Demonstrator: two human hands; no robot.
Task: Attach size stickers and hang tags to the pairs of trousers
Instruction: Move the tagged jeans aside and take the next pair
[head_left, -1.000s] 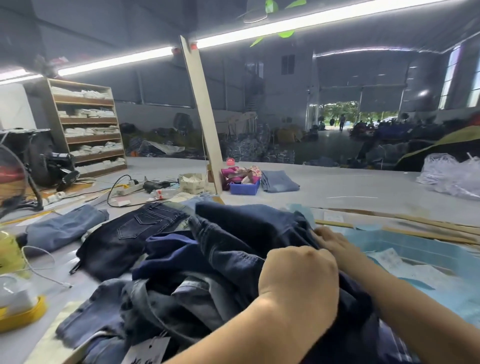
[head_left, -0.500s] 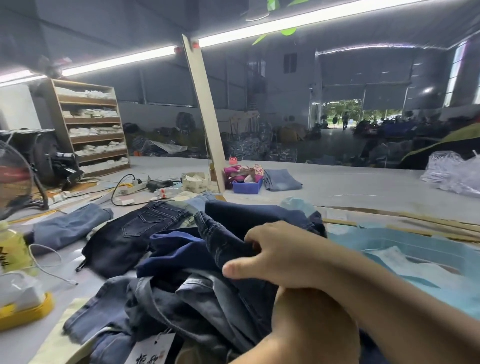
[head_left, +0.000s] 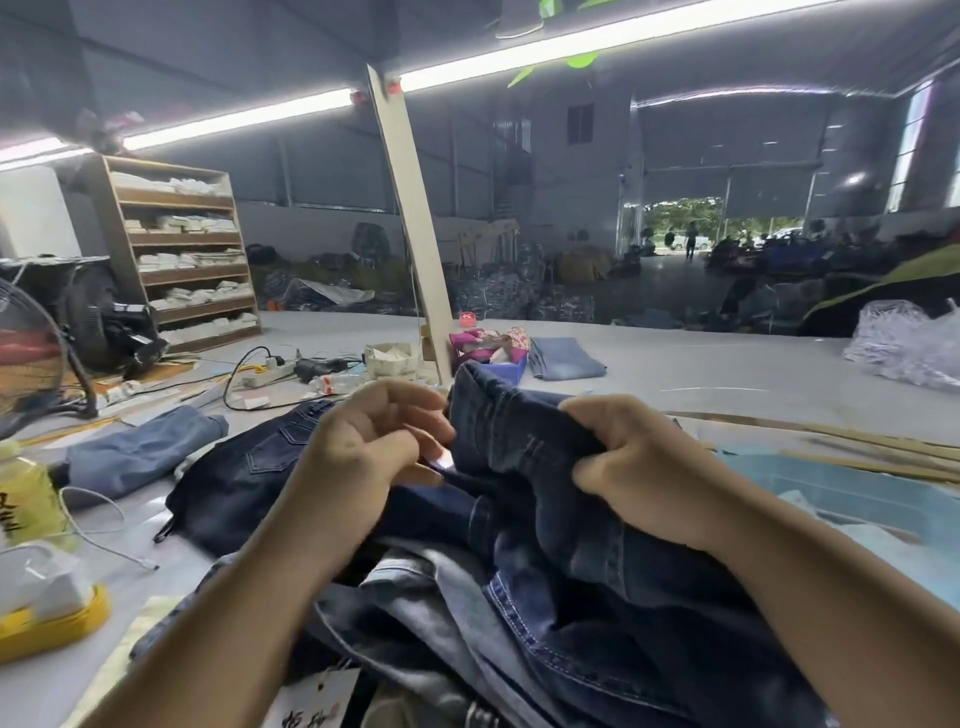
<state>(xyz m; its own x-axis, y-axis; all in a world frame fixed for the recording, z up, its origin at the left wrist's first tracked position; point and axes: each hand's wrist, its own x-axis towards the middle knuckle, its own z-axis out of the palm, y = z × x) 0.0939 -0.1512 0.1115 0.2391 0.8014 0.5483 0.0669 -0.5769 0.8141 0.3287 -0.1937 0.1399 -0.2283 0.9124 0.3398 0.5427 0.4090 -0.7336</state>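
The grey desk (head_left: 701, 374) carries a loose heap of denim, and on top of the heap lies the dark blue pair of trousers (head_left: 524, 447) now being worked, its folded upper edge lifted toward the camera. The right hand (head_left: 644, 467) grips that raised fold, fingers curled over the cloth and thumb underneath. The left hand (head_left: 369, 441) sits just beside the same fold, fingers loosely curled and fingertips brought together at the cloth edge; whether they pinch a sticker or only the denim cannot be told. A folded lighter pair of jeans (head_left: 140, 452) lies well apart to the left, near a yellow drink bottle (head_left: 26, 493). A white hang tag (head_left: 311, 701) pokes out at the bottom of the heap. This looks like the step of finding the waistband on a fresh pair; next the left hand would need a sticker or tag and a flat, steady patch of cloth to fix it on
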